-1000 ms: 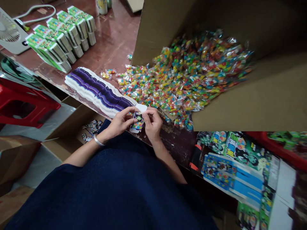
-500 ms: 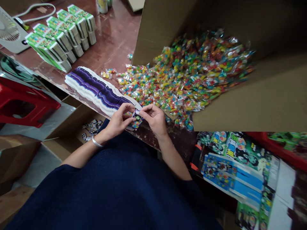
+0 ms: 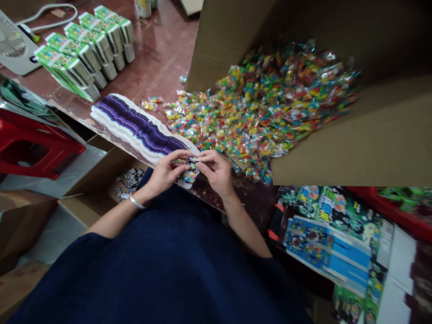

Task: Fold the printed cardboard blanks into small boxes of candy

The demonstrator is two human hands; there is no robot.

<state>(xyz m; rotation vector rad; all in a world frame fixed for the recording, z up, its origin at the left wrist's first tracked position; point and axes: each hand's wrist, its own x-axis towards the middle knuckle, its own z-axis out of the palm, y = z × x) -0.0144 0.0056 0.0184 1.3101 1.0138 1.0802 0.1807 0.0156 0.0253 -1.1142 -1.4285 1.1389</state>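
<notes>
Both hands pinch a small printed candy box (image 3: pixel 191 174) at the table's front edge. On its left side, the fingers of my left hand (image 3: pixel 168 170) are closed, with a silver bangle at the wrist. My right hand (image 3: pixel 218 172) grips its upper right end with thumb and fingertips. Colourful shapes and a green figure show on the front of the box; the fingers hide its top end. Just beyond my left hand lies a long overlapping row of flat purple-and-white cartons (image 3: pixel 135 126). A heap of clear candy packets (image 3: pixel 256 112) spreads out past my right hand.
The packets spill from a big cardboard box (image 3: pixel 334 153) at right. Banded green carton stacks (image 3: pixel 81 49) and a fan (image 3: pixel 13 42) stand at back left. Below left, an open box (image 3: pixel 91 207) contains small filled boxes. A red stool (image 3: pixel 37 148) is left; printed cardboard (image 3: pixel 337 256) lies right.
My fingers have shifted at the top of the candy box: the pale flap seen between them before is now folded down or covered. The box tilts slightly differently, and the surroundings look the same.
</notes>
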